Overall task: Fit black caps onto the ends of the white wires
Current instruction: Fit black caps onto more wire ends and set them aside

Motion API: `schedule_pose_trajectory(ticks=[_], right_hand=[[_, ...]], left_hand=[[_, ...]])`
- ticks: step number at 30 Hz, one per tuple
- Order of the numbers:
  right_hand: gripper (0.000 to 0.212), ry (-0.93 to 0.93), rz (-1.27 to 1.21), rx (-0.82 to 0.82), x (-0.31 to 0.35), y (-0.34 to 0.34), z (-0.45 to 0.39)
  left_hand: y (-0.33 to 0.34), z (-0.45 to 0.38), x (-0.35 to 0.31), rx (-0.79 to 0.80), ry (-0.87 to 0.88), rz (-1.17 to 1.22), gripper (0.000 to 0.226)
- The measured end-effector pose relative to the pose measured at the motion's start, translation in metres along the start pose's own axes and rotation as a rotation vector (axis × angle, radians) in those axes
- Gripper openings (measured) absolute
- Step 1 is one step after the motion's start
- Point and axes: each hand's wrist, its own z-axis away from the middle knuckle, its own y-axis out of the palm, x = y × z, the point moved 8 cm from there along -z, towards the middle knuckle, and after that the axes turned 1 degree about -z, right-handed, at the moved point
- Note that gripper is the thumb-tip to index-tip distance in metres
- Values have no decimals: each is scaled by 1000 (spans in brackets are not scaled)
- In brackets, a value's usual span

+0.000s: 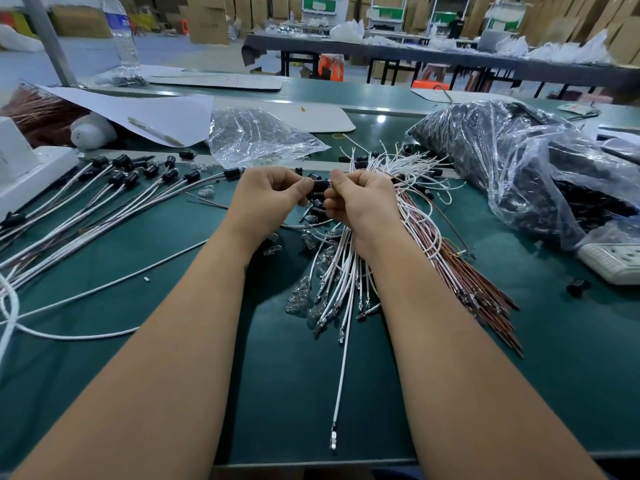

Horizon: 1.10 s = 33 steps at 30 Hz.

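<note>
My left hand (273, 195) and my right hand (360, 206) meet above the green mat, and both pinch one black cap (321, 186) between their fingertips. A white wire (341, 368) hangs from under my right hand toward the near edge, its metal terminal lowest. A loose bundle of white wires (388, 168) fans out behind and below my right hand. Wires with black caps fitted (121, 181) lie in a row at the left. Loose black caps (317, 211) sit below my fingers.
A large clear bag of black caps (512, 161) lies at the right, a crumpled clear bag (256, 140) behind my hands. Brown wires (485, 292) lie right of the white bundle. A white power strip (613, 261) and a stray cap (577, 286) sit at the far right.
</note>
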Motion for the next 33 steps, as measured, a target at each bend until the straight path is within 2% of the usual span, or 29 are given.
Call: schedule_pose_trajectory(ticks=[11, 22, 26, 30, 33], right_hand=[[20, -14, -95, 76, 1, 4, 6], [20, -98, 4, 94, 7, 7, 7], [22, -98, -124, 84, 11, 9, 7], [34, -8, -315, 95, 9, 16, 7], [23, -5, -283, 106, 8, 17, 7]], left_hand=[[3, 2, 2, -15, -21, 142, 17], [6, 5, -2, -3, -38, 202, 19], [4, 2, -3, -48, -39, 235, 20], [0, 1, 0, -78, -48, 271, 22], [0, 2, 1, -63, -41, 248, 22]])
